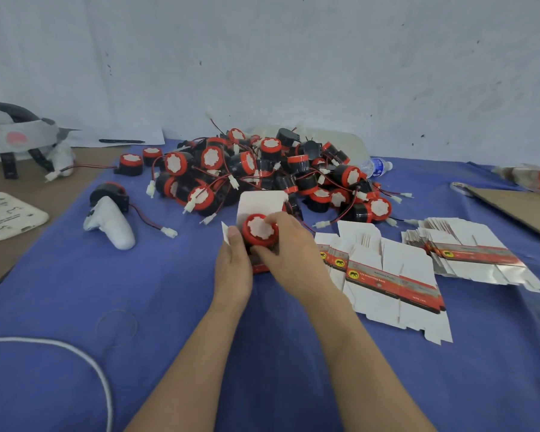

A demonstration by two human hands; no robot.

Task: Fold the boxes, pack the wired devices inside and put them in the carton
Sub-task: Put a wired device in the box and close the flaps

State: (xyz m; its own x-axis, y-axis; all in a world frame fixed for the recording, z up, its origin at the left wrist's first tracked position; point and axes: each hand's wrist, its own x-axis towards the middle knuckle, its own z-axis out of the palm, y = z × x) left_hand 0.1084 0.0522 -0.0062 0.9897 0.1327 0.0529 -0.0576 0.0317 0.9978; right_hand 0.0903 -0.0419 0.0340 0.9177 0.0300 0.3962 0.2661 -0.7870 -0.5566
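A folded red-and-white box (260, 203) stands at the table's middle with its white lid flap up. My left hand (234, 269) grips the box's left side. My right hand (289, 247) holds a round red-and-black wired device (258, 230) at the box's open mouth, fingers curled round it. Behind lies a big heap of the same devices (262, 169) with red-black wires and white plugs. Flat unfolded boxes (390, 275) lie fanned out to the right, with a second stack (474, 251) farther right.
A blue cloth (138, 307) covers the table. A white controller (111, 224) lies on a device at the left, a white headset (16, 138) at the far left. A water bottle (376, 167), a cardboard sheet (518, 210) and a white cable (85, 360) are nearby.
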